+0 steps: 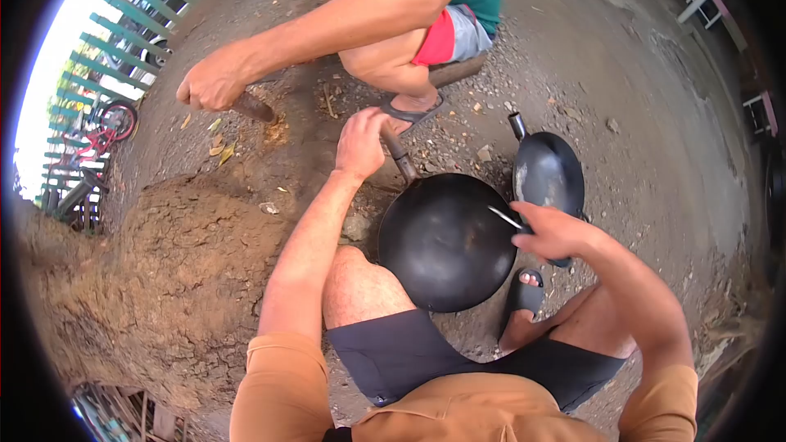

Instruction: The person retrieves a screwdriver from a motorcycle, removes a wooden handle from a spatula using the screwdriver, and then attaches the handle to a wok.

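Observation:
A black wok stands in front of my knees, its round dark face turned up toward me. My left hand is closed around the end of its brown handle. In my right hand is a small tool with a dark handle and a thin, shiny metal blade; whether it is a knife cannot be made out. The blade's tip is over the right part of the wok, and I cannot tell whether it touches. Just beyond my right hand lies a second black wok, with a greyish worn patch.
Another person crouches opposite, a hand gripping a brown rod-like piece. A large, rough brown mound rises on my left. Gravelly dirt ground surrounds us. A green slatted fence and a red bicycle stand farther left.

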Demonstrator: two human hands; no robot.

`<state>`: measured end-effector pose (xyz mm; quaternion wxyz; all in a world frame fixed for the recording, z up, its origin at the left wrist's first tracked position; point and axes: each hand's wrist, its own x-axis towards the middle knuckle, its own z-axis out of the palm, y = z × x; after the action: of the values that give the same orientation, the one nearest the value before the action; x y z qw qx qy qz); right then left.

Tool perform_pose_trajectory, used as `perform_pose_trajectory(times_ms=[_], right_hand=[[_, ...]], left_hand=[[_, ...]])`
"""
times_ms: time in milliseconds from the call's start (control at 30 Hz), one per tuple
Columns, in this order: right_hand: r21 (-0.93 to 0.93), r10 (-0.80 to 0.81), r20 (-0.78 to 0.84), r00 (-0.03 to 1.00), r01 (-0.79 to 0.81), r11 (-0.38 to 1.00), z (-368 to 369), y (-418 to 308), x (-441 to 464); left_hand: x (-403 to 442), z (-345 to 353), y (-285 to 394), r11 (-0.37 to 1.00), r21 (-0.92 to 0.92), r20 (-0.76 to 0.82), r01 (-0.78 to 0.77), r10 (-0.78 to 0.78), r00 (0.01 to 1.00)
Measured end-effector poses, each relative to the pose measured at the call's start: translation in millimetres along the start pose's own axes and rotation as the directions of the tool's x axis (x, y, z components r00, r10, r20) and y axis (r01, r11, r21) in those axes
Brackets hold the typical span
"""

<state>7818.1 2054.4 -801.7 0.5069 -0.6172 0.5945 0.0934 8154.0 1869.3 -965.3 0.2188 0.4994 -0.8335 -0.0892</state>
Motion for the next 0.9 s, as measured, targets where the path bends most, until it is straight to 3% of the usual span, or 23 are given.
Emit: perform_pose_trajectory(times_ms=[33,67,100,167,200,233,267,300,333,367,400,433,500,733,800,900], right_hand=[[0.028,0.038,-0.004,0.999,-0.038,0.999,-4,0,-29],[-0.017,-0.058,-0.052,0.997,0.057,0.998,-1,17,-46],[-0.009,-0.059,-0.053,0.997,0.059,0.998,2,14,-59],[0.320,0.118,0.018,0.993,-0.117,0.940,4,8,-81],[0.330,0.112,0.017,0.994,-0.111,0.937,9,12,-81],[0.125,0.027,-0.136,0.990,-0.010,0.992,14,17,-81],[-0.097,-0.085,-0.268,0.960,0.060,0.993,16,22,-80],[-0.084,-0.084,-0.273,0.958,0.063,0.994,13,26,-80],[-0.016,-0.109,-0.257,0.960,0.109,0.994,6,30,-79],[0.054,-0.135,-0.243,0.961,0.152,0.987,2,34,-78],[0.028,-0.141,-0.225,0.964,0.151,0.988,3,44,-76],[0.038,-0.143,-0.225,0.964,0.155,0.987,2,47,-77],[-0.066,-0.077,-0.183,0.980,0.066,0.996,-1,48,-79],[-0.020,-0.211,-0.254,0.944,0.213,0.977,-8,62,-69],[0.120,-0.124,-0.346,0.930,0.175,0.977,-6,60,-50],[0.258,0.039,-0.041,0.998,-0.027,0.966,-10,39,-5]], left_hand=[[1,-7,8,0.956,0.137,0.060,-0.260,0.254,0.965],[5,-8,15,0.878,0.308,0.153,-0.368,0.336,0.929],[8,-1,14,0.874,0.309,0.159,-0.374,0.340,0.927],[25,14,12,0.694,0.472,0.352,-0.544,0.417,0.838],[34,19,13,0.624,0.529,0.503,-0.575,0.316,0.805],[37,25,16,0.615,0.531,0.509,-0.583,0.319,0.799],[42,27,22,0.677,0.508,0.593,-0.533,0.174,0.786],[46,29,29,0.731,0.493,0.668,-0.472,0.030,0.743],[49,33,30,0.722,0.493,0.676,-0.485,0.034,0.736],[51,35,32,0.711,0.458,0.764,-0.534,-0.007,0.645],[54,36,32,0.703,0.419,0.836,-0.575,-0.053,0.546],[56,35,29,0.697,0.420,0.840,-0.581,-0.056,0.539],[64,10,38,0.684,0.295,0.932,-0.667,-0.051,0.359],[35,-13,33,0.712,0.360,0.931,-0.602,-0.237,0.277],[23,-23,34,0.746,0.390,0.915,-0.539,-0.251,0.315],[11,-39,47,0.755,0.442,0.891,-0.485,-0.306,0.337]])
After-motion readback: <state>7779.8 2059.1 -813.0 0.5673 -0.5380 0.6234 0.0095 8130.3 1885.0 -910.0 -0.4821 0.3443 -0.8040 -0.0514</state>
